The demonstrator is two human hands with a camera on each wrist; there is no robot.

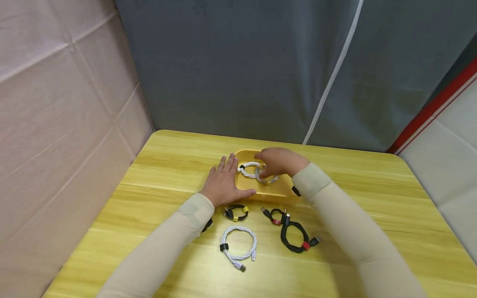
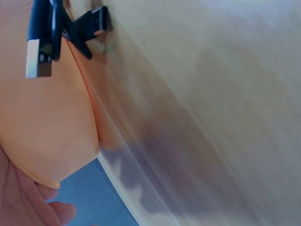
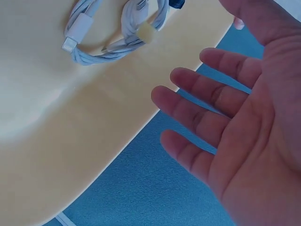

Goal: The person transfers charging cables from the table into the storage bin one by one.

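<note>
White cable coil (image 3: 115,35) lies beyond open fingers (image 3: 197,113).

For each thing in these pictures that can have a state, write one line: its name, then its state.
Yellow tray: on the table, holds two coiled white cables.
White cables in tray: coiled, tied.
Left hand: flat, fingers straight, against the tray's left edge.
Right hand: open above the tray.
Large white cable: coiled on the table.
Black cables: coiled, tied, on the table.
</note>
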